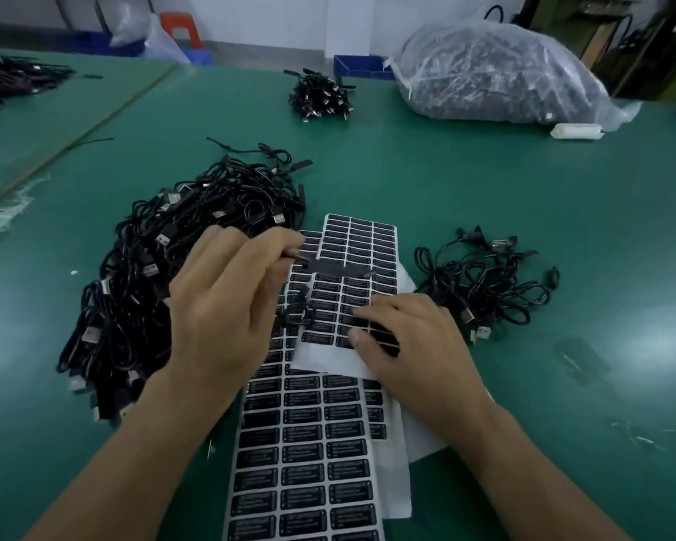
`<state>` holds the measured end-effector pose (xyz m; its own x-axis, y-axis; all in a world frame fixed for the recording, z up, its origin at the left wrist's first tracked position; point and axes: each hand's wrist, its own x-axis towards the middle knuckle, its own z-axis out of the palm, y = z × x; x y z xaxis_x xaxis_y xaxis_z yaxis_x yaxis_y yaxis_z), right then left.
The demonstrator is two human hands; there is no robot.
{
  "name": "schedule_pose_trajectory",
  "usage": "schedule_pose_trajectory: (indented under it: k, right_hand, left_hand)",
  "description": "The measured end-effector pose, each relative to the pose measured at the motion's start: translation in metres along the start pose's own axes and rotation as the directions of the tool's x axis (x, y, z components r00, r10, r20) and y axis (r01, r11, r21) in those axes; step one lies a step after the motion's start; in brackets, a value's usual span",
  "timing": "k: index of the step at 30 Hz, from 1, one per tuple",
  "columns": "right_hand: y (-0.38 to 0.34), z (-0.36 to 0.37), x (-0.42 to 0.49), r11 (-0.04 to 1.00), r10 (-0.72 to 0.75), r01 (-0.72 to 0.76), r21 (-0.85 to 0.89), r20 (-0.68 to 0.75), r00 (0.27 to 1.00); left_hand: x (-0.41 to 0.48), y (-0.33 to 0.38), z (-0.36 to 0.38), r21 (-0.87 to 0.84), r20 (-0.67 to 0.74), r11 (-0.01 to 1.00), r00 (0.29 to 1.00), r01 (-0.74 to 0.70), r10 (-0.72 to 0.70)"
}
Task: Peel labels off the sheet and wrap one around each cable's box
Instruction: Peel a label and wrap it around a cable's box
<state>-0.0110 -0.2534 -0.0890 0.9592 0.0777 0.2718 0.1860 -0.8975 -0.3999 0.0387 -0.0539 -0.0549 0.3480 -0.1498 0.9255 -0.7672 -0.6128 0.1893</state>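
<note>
My left hand [227,302] is pinching the cable box [328,266] by one end, thumb and forefinger closed on it, and holding it across the top label sheet [371,244]. A blurred bit of cable [301,308] is hanging just below it. My right hand [414,341] is lying on that same sheet with the fingers bent. The fingertips [363,317] and thumb are touching the lowest rows of labels, and I cannot tell whether a label is caught between them.

The top sheet is overlapping a second label sheet [309,462], which is running down to the near edge of the green table [484,197]. A big cable pile [164,267] is sitting just left of my left hand, and a smaller cable pile [488,290] is lying just right of the sheets.

Near the middle of the far edge a little cable bundle [321,97] is sitting. A clear plastic bag [496,72] stuffed with dark cables is filling the far right corner, and another heap [8,78] is lying at the far left corner.
</note>
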Motion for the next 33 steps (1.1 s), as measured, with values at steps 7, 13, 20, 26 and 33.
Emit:
schedule_pose_trajectory:
  k: [7, 13, 20, 26, 33]
  right_hand:
    - [-0.002, 0.000, 0.004, 0.976, -0.220, 0.217, 0.038, 0.115, 0.969]
    - [0.003, -0.001, 0.002, 0.921, 0.012, 0.061, 0.386, -0.185, 0.983]
    - [0.014, -0.003, 0.002, 0.678, 0.108, 0.095, 0.729, -0.227, 0.968]
    - [0.016, -0.006, 0.003, 0.614, 0.158, 0.040, 0.788, -0.173, 0.972]
    - [0.012, -0.013, -0.001, 0.577, 0.151, 0.023, 0.817, -0.134, 0.979]
  left_hand:
    - [-0.003, 0.012, 0.007, 0.133, 0.232, 0.971, 0.958, -0.201, 0.166]
    - [-0.011, 0.020, 0.017, 0.096, 0.415, 0.993, 0.910, -0.071, 0.025]
    - [-0.017, 0.016, 0.018, 0.147, 0.504, 0.989, 0.863, -0.036, -0.043]
    - [-0.017, 0.015, 0.019, 0.113, 0.488, 0.992, 0.867, 0.057, -0.105]
    - [-0.021, 0.015, 0.024, 0.034, 0.498, 0.998, 0.867, -0.057, 0.033]
